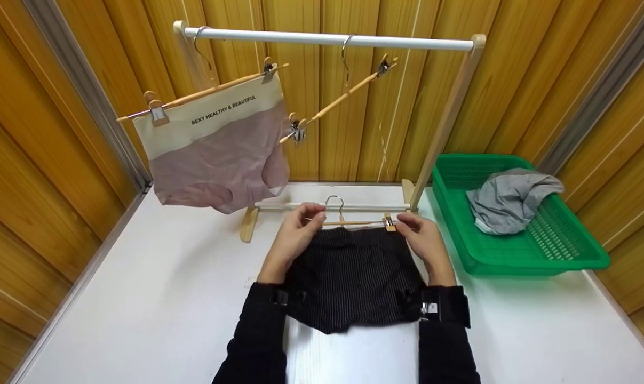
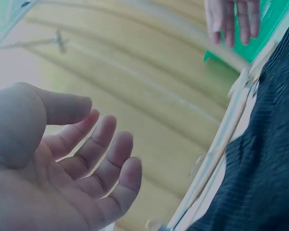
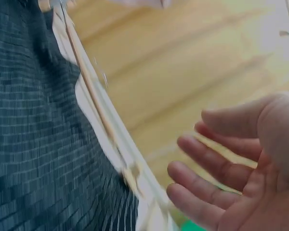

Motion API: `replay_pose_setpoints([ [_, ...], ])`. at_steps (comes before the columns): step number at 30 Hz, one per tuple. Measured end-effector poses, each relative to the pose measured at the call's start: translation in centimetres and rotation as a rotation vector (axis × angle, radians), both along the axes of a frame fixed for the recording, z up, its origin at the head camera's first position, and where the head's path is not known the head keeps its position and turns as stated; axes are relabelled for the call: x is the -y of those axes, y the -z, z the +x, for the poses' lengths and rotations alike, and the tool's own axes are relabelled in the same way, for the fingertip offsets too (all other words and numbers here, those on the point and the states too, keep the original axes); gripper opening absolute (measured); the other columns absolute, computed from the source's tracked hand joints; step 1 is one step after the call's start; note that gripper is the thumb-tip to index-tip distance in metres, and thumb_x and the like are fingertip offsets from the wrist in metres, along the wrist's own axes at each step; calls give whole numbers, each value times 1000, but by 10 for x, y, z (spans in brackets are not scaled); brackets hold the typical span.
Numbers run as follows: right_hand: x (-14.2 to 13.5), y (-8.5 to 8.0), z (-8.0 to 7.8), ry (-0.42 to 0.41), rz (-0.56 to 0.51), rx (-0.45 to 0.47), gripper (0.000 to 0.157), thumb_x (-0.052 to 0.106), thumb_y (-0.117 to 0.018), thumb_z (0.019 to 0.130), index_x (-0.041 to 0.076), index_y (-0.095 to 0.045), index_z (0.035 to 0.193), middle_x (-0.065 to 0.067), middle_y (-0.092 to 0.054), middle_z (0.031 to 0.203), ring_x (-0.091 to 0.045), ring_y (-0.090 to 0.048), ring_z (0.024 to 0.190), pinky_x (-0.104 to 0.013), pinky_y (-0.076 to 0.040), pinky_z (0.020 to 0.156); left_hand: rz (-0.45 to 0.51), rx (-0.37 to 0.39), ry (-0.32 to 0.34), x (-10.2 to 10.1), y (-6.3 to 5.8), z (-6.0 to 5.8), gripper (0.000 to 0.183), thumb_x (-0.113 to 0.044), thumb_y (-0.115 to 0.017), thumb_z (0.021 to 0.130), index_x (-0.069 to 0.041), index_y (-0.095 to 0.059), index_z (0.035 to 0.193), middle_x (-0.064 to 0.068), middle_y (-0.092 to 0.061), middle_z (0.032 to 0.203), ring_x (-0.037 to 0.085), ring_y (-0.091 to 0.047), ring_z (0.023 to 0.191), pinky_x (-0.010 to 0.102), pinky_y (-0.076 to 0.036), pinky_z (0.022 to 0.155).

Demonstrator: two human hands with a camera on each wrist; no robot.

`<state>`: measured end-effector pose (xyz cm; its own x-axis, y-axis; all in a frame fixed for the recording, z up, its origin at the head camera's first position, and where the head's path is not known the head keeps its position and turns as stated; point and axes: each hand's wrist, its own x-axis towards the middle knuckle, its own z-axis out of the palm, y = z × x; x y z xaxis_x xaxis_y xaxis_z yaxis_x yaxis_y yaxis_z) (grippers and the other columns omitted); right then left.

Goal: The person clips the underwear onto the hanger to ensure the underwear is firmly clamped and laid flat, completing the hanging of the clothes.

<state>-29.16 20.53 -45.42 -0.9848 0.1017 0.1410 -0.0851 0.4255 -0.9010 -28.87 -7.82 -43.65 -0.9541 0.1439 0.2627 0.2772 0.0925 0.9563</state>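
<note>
The person's left hand (image 1: 294,237) and right hand (image 1: 427,239) hover, fingers loosely bent, grips empty, near black pinstriped fabric shorts (image 1: 360,277); a green plastic basket (image 1: 535,265) stands rightward.

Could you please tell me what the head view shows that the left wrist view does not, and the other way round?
Only the head view shows the cream-and-pink briefs clipped to a hanger, the crumpled gray cloth and the black sleeves.

Only the left wrist view shows the palm of the left hand openly, its fingers loosely curled and empty.

Both share the black pinstriped shorts, the right hand, the green basket and the wood-grain wall.
</note>
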Motion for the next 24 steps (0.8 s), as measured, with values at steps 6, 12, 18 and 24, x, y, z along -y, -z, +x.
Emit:
replay_pose_setpoints([
  [6,-9,7,12,112,-95,140,38,11,-60,101,-10,-60,132,-23,-66,119,-18,-62,96,-19,-48,73,-239,-19,169,-43,-11,-5,24,-18,-63,101,-3,-67,119,7,-69,110,20,-65,97,34,-53,88],
  [12,-7,16,7,130,-234,165,37,7,-59,101,-12,-57,134,-22,-67,115,-13,-63,85,-18,-51,68,-541,-74,221,-90,-21,-29,21,-20,-64,98,-6,-70,114,5,-71,104,18,-65,94,31,-50,86],
  [18,-6,26,2,118,-299,225,42,7,-58,103,-12,-50,140,-29,-61,127,-19,-65,91,-26,-56,76,-729,-119,174,-117,-15,-44,19,-16,-66,95,-5,-74,108,8,-71,103,22,-64,98,32,-49,88],
  [24,-5,31,0,76,-340,240,48,8,-57,104,-13,-43,145,-33,-53,137,-32,-64,107,-32,-57,85,-840,-100,89,-135,-1,-54,26,-18,-61,98,-5,-73,116,11,-71,116,30,-63,113,36,-47,98],
])
